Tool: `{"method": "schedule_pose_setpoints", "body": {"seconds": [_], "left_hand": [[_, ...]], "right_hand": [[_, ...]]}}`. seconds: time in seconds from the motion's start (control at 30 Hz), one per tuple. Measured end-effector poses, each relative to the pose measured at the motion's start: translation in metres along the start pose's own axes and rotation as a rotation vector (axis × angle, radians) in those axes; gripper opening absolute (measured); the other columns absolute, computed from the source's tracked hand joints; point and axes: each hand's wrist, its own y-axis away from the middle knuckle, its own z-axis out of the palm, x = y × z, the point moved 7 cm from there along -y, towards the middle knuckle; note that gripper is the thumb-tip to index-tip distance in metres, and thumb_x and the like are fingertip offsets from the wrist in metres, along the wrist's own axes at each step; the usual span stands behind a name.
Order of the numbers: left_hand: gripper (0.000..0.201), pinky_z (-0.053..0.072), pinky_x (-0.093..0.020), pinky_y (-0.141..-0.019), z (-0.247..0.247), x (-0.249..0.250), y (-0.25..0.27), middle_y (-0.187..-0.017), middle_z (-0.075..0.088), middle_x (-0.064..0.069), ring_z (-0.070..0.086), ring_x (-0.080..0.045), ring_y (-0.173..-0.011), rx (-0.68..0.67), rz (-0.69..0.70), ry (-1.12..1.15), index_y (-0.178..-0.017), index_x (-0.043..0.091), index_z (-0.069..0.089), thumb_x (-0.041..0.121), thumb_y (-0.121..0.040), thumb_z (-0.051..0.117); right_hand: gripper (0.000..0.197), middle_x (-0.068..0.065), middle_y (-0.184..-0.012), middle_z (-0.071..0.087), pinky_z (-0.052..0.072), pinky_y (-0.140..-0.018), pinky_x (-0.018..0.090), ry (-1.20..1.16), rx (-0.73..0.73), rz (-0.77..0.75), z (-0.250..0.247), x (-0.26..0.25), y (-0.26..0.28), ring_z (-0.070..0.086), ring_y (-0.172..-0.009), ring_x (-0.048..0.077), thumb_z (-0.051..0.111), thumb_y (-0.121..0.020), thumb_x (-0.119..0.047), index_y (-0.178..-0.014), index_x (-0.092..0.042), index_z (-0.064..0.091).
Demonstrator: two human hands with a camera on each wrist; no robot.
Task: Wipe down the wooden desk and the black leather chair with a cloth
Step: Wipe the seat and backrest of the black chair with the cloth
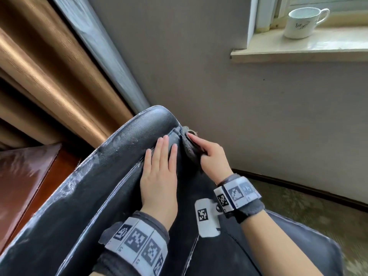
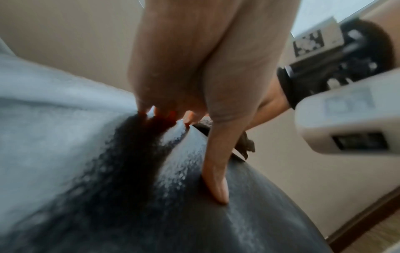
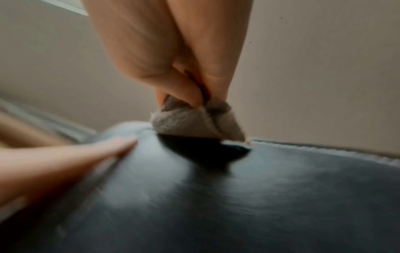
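Note:
The black leather chair (image 1: 103, 196) fills the lower middle of the head view, its back streaked with pale dust. My left hand (image 1: 161, 168) lies flat on the top of the backrest, fingers straight. Just to its right, my right hand (image 1: 211, 156) grips a bunched grey cloth (image 1: 189, 148) against the chair's right edge. In the right wrist view the grey cloth (image 3: 194, 121) is pinched between thumb and fingers and touches the seam of the chair (image 3: 238, 196). In the left wrist view my left hand's fingers (image 2: 216, 184) press on the leather (image 2: 151, 214). A corner of the wooden desk (image 1: 23, 182) shows at the left.
A brown curtain (image 1: 49, 76) hangs at the upper left beside a grey wall (image 1: 199, 76). A white cup (image 1: 300, 22) stands on the window sill (image 1: 298, 50) at the upper right. Carpeted floor (image 1: 308, 212) lies to the right of the chair.

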Motion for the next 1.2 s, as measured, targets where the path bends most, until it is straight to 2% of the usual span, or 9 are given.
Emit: {"method": "schedule_pose_setpoints", "body": {"seconds": [0.07,0.17,0.3,0.4,0.53,0.63,0.77,0.97,1.2], "left_hand": [[0.081,-0.015,-0.045,-0.114,0.000,0.000,0.001,-0.141,-0.044,-0.019,-0.031,-0.032,-0.138,0.015,0.002,0.005,-0.138,0.004,-0.034,0.008,-0.097,0.035],[0.080,-0.015,-0.044,-0.113,0.002,0.000,0.000,-0.135,-0.047,-0.017,-0.031,-0.031,-0.138,0.007,0.007,0.016,-0.136,0.004,-0.036,0.007,-0.097,0.035],[0.079,-0.016,-0.044,-0.113,0.004,0.001,-0.001,-0.135,-0.047,-0.017,-0.031,-0.032,-0.138,0.025,0.003,0.026,-0.135,0.004,-0.036,0.007,-0.098,0.034],[0.075,-0.015,-0.046,-0.113,0.004,0.004,-0.001,-0.134,-0.047,-0.019,-0.031,-0.033,-0.137,0.036,-0.011,0.035,-0.134,0.003,-0.036,0.006,-0.098,0.031],[0.074,-0.013,-0.046,-0.115,0.005,0.003,-0.003,-0.141,-0.043,-0.019,-0.032,-0.032,-0.137,0.035,-0.019,0.037,-0.135,0.004,-0.033,0.007,-0.098,0.031],[0.081,-0.014,-0.045,-0.114,0.006,0.000,-0.003,-0.142,-0.043,-0.019,-0.032,-0.032,-0.138,0.031,-0.015,0.020,-0.136,0.004,-0.035,0.008,-0.097,0.036],[0.084,-0.014,-0.046,-0.114,0.004,0.002,0.000,-0.145,-0.040,-0.020,-0.032,-0.033,-0.138,0.039,-0.029,0.022,-0.138,0.004,-0.034,0.008,-0.096,0.039],[0.085,-0.017,-0.044,-0.112,0.007,0.000,0.002,-0.139,-0.047,-0.018,-0.037,-0.031,-0.133,0.013,-0.016,0.015,-0.135,0.004,-0.039,0.006,-0.097,0.038],[0.090,-0.018,-0.047,-0.111,0.012,0.003,-0.005,-0.137,-0.049,-0.019,-0.038,-0.033,-0.133,0.005,-0.042,0.012,-0.136,0.005,-0.039,0.007,-0.096,0.041]], "right_hand": [[0.076,-0.013,-0.125,0.050,0.022,-0.104,0.000,-0.005,0.017,-0.020,0.005,0.007,0.010,0.038,-0.121,-0.009,0.031,-0.072,0.023,-0.132,-0.020,0.052],[0.077,-0.006,-0.133,0.050,0.018,-0.100,-0.004,0.001,0.031,0.088,0.012,0.043,0.022,0.039,-0.130,0.003,0.030,-0.072,0.023,-0.134,-0.020,0.050],[0.076,0.002,-0.130,0.057,0.024,-0.100,0.006,0.087,-0.040,0.239,0.002,0.065,0.010,0.044,-0.130,0.013,0.033,-0.067,0.018,-0.128,-0.020,0.057],[0.071,0.002,-0.128,0.058,0.029,-0.106,0.013,0.016,-0.025,0.087,0.000,0.018,-0.003,0.046,-0.127,0.008,0.033,-0.067,0.019,-0.124,-0.013,0.060],[0.073,-0.002,-0.129,0.055,0.022,-0.103,0.000,-0.049,-0.028,-0.084,0.012,-0.021,-0.010,0.039,-0.123,-0.004,0.033,-0.068,0.022,-0.126,-0.015,0.058],[0.079,0.003,-0.131,0.056,0.021,-0.092,-0.007,0.026,-0.021,0.095,0.012,0.030,-0.001,0.045,-0.126,0.007,0.033,-0.067,0.019,-0.131,-0.023,0.053],[0.064,-0.001,-0.133,0.055,0.024,-0.094,0.005,0.142,-0.093,0.334,0.002,0.090,0.014,0.044,-0.129,0.014,0.035,-0.078,0.013,-0.128,-0.020,0.057],[0.026,0.007,-0.107,0.071,0.048,-0.088,0.030,0.159,-0.272,0.536,0.003,0.143,-0.002,0.062,-0.093,0.017,0.047,-0.094,-0.020,-0.103,-0.022,0.071],[0.038,-0.001,-0.124,0.062,0.045,-0.083,0.019,0.360,-0.380,0.541,0.008,0.190,0.011,0.059,-0.109,0.017,0.040,-0.096,-0.013,-0.125,-0.029,0.058]]}}
